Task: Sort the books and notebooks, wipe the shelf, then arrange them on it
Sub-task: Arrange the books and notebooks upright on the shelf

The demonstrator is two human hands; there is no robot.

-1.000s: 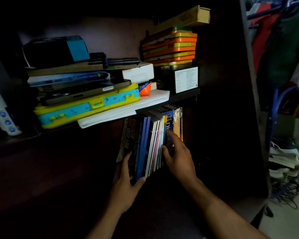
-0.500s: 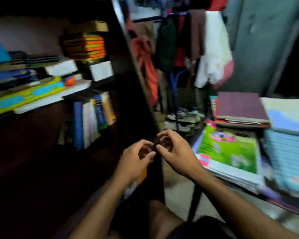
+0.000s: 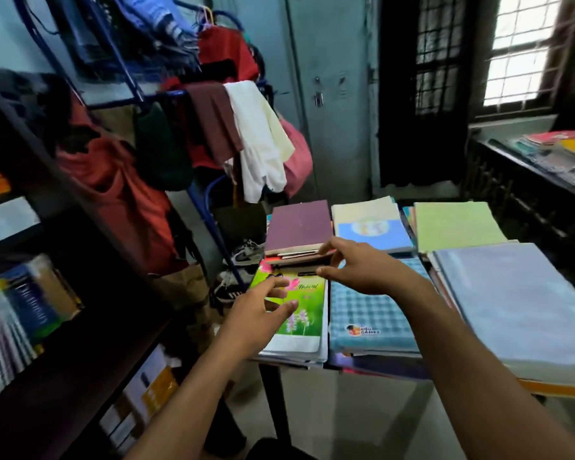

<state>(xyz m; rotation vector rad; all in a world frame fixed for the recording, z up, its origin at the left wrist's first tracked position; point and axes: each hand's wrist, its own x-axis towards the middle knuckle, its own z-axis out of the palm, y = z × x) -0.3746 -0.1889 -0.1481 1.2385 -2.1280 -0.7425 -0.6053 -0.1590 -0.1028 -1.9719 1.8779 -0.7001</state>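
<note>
Stacks of books and notebooks cover a small table (image 3: 273,363). A green flowered notebook (image 3: 304,313) tops the near left stack, with a maroon book (image 3: 299,225) on the stack behind it. A blue checked notebook (image 3: 367,313) lies to the right, then a pale blue book (image 3: 512,303) and a light green one (image 3: 455,225). My left hand (image 3: 259,310) hovers open over the flowered notebook. My right hand (image 3: 356,267) is open, fingers spread at the front edge of the maroon stack. The dark shelf (image 3: 80,330) at left holds upright books (image 3: 24,313).
A blue clothes rack (image 3: 210,197) hung with garments stands behind the table, shoes (image 3: 246,254) under it. A grey metal cupboard (image 3: 332,94) is at the back. A second table (image 3: 525,167) with books runs under the window at right.
The view swung right from the shelf to the table. Both hands left the upright shelf books and came over to the stacks, empty.
</note>
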